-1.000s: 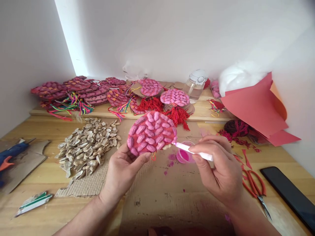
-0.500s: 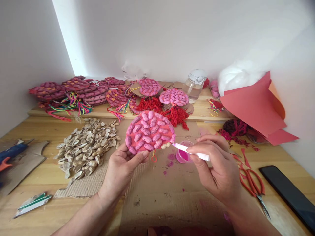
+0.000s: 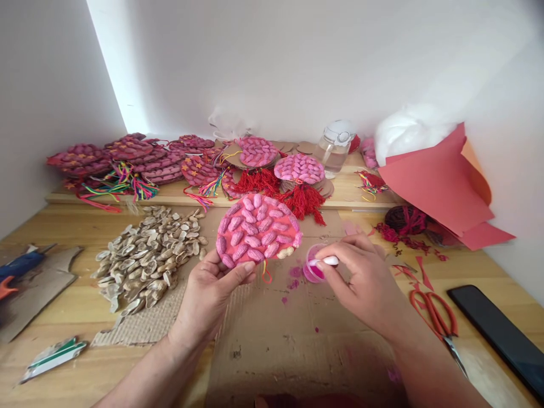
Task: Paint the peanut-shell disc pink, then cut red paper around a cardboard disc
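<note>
My left hand (image 3: pixel 211 289) grips the lower edge of a round pink disc (image 3: pixel 257 229) covered with pink-painted peanut shells, holding it tilted up above the cardboard mat (image 3: pixel 280 334). One unpainted shell sits at the disc's lower right edge. My right hand (image 3: pixel 361 280) is closed round a white brush (image 3: pixel 326 261), whose tip points down into a small pot of pink paint (image 3: pixel 313 270) on the mat, just right of the disc.
A heap of bare peanut shells (image 3: pixel 147 255) lies at left. Finished pink discs with tassels (image 3: pixel 170 164) line the back shelf beside a water bottle (image 3: pixel 335 147). Red paper (image 3: pixel 437 181), red scissors (image 3: pixel 437 320) and a black phone (image 3: pixel 501 334) sit at right; a glue gun (image 3: pixel 17 269) at far left.
My right hand has swung the brush away from the disc's edge and down into the paint pot. The disc has barely moved in my left hand.
</note>
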The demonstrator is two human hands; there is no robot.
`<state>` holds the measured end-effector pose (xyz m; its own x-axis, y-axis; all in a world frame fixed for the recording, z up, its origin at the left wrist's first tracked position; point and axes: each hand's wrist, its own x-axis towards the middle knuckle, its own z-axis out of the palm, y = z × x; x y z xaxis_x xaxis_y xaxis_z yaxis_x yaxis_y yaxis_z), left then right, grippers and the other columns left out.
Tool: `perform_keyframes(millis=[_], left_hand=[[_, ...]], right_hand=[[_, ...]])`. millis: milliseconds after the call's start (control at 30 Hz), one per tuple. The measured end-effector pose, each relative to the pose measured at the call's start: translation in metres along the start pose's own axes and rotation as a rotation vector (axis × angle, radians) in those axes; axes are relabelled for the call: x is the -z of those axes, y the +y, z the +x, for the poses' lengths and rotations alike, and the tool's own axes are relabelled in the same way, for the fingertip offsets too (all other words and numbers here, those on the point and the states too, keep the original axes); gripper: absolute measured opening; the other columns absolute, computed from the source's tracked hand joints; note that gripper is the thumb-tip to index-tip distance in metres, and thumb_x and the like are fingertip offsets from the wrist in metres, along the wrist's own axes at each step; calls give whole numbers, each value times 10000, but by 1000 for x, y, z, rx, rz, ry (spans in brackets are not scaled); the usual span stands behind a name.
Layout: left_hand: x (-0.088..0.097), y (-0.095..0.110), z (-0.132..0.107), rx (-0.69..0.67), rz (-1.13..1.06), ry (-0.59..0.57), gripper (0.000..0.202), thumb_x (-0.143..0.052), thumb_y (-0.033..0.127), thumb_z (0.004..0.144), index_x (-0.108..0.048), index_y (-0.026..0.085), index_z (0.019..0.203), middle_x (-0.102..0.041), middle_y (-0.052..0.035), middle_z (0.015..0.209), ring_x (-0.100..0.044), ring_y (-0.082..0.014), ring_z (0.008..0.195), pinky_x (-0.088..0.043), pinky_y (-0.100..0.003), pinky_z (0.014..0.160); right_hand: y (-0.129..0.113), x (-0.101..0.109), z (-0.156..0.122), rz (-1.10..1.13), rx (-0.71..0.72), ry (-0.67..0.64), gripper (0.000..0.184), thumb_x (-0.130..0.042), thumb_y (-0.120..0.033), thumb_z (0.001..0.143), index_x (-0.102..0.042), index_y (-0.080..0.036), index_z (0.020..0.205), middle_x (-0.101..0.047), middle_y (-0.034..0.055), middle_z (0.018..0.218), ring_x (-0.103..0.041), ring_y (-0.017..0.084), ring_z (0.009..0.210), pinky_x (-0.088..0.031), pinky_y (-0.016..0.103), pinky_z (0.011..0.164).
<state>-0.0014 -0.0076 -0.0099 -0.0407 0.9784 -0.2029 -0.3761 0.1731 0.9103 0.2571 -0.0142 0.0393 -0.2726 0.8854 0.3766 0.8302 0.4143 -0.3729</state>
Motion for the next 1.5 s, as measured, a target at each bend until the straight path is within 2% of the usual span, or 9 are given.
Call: perform_keyframes(millis=[67, 233, 367, 633, 833, 967, 1133, 1267, 1500], left_hand=[[-1, 1, 0, -5, 5, -9, 386, -881, 226, 715, -711, 180, 1058, -749, -16, 968, -662, -99, 791, -591, -194, 710], [-1, 2, 0, -13, 18, -24, 385, -873, 227, 727, -705, 180, 1071, -742, -17, 981, -650, -94, 773, -590, -197, 696], [-1, 1, -1, -12, 22, -22, 375, -875, 233, 726, -708, 179, 1057, -742, -15, 969, -650, -94, 773, -588, -195, 699], [1, 0, -1, -4, 27, -28, 379, -876, 236, 727, -712, 187, 1066, -754, -20, 991, -669, -108, 822, -592, -197, 719], [1, -2, -1, -18, 46, -36, 368, -870, 239, 738, -716, 204, 1071, -756, -10, 1001, -672, -106, 832, -584, -184, 715], [1, -4, 0, -31, 76, -37, 345, -867, 236, 740, -721, 198, 1051, -756, -3, 946, -665, -92, 764, -573, -177, 701], [0, -2, -3, -66, 92, -26, 350, -870, 222, 727, -726, 204, 1044, -763, -10, 936, -690, -116, 779, -567, -189, 704], [-2, 0, -5, -90, 104, -16, 355, -878, 226, 708, -733, 204, 1032, -768, -17, 915, -706, -144, 805, -573, -212, 723], [-3, 2, -3, -102, 142, -29, 331, -862, 228, 740, -724, 214, 1040, -759, -2, 899, -701, -122, 796, -566, -192, 722]], right_hand=[[-2, -3, 0, 7, -25, -41, 150, -626, -162, 886, -683, -292, 935, -746, -49, 931, -553, 222, 947, -361, 404, 889], [-4, 1, 0, 25, -15, 11, 110, -627, -198, 898, -679, -294, 914, -753, -59, 919, -552, 218, 912, -358, 408, 897], [-5, 1, -1, 18, -26, -34, 119, -627, -189, 899, -675, -296, 922, -753, -64, 926, -547, 225, 933, -344, 409, 892], [-4, 3, 0, 1, -23, -33, 93, -609, -207, 912, -669, -275, 891, -736, -31, 873, -554, 231, 928, -365, 408, 869], [-5, 16, -2, 8, -24, 211, 62, -610, -256, 936, -668, -271, 953, -704, -4, 881, -586, 211, 908, -407, 393, 857], [-10, 20, -6, 115, 49, 311, 117, -621, -197, 917, -666, -247, 1012, -675, 17, 880, -572, 211, 945, -449, 382, 875], [-20, 15, -3, 110, 193, 281, 180, -635, -117, 891, -638, -238, 1023, -705, 6, 861, -563, 205, 937, -465, 371, 876], [-24, 13, -1, 56, 218, 272, 188, -638, -124, 897, -626, -246, 1039, -709, 7, 850, -570, 217, 945, -460, 385, 881], [-25, 14, -3, 8, 240, 250, 174, -640, -111, 895, -626, -245, 1005, -720, 3, 856, -571, 217, 942, -447, 408, 884]])
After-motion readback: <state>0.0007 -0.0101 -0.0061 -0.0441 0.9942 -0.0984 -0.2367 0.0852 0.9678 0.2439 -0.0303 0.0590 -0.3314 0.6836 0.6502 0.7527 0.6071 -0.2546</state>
